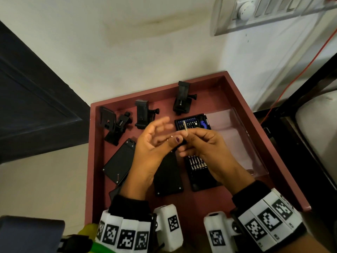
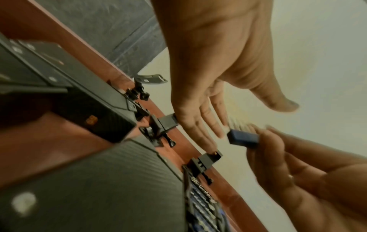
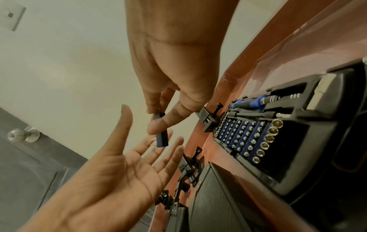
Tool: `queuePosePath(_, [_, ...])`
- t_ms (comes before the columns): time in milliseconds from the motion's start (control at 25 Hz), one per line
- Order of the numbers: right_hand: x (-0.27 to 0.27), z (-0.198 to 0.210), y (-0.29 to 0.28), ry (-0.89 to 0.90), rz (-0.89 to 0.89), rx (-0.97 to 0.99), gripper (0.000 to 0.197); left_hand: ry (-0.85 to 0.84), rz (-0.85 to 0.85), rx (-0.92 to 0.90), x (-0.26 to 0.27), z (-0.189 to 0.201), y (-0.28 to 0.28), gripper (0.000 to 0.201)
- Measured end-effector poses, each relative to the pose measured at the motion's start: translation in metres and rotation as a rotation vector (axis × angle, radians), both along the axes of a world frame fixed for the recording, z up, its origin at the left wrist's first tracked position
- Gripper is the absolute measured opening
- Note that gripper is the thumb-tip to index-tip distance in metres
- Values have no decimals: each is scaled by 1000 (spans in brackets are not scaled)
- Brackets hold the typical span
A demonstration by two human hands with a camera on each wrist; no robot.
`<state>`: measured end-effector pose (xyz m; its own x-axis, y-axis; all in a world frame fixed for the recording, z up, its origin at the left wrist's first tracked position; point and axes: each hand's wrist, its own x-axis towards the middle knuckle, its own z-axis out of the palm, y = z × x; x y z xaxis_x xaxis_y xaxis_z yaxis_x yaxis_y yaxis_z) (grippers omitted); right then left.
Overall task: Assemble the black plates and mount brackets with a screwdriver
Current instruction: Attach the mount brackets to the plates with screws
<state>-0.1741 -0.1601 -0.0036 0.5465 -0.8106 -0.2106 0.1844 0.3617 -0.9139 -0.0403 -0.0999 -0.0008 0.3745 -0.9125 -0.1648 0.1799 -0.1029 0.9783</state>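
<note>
Wrist bands (image 1: pixel 125 234) sit nearest. Above the red tray (image 1: pixel 235 99), the right hand (image 1: pixel 204 147) keeps a narrow grip on a small blue bit strip (image 3: pixel 161 138); the left hand (image 1: pixel 151 143) is spread wide, holding nothing. Black plates (image 1: pixel 120 161) and mount brackets (image 1: pixel 144 114) lie in the tray.

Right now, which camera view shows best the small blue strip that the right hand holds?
The right wrist view: the blue strip is sharp there, pinched by the right hand above the open left hand. The left wrist view shows it blurred. In the head view the fingers mostly hide it.
</note>
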Motion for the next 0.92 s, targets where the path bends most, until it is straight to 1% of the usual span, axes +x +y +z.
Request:
queuePosePath(40, [-1,0,-1,-23,-21,20,27,-20,-18,40,3,-1,2,49])
queuePosePath(120, [-3,-1,-3,-53,-44,50,23,9,-37,89,4,-3,2,33])
queuePosePath(200, [-3,-3,-3,-17,-54,39,18,20,-23,89,4,-3,1,16])
queuePosePath(240, [-3,-4,-4,22,-66,14,18,12,-13,78,3,-2,0,12])
queuePosePath(320, [-4,-5,-6,93,-113,-59,18,-32,-8,57,4,0,-1,14])
queuePosePath(400, [-6,-5,-9,150,-160,-174,18,-96,-17,57,5,0,0,18])
queuePosePath(480, [-6,-5,-11,170,-169,-258,22,-110,-19,55,7,0,1,18])
queuePosePath(640, [-7,-4,-11,133,-131,-243,27,-73,-2,50,9,-2,0,17])
queuePosePath(800, [-12,-4,-13,181,-46,-237,13,-63,3,60,9,-1,0,16])
queuePosePath(920, [-12,-3,-14,228,-20,-264,11,-80,9,62,10,-1,-1,17])
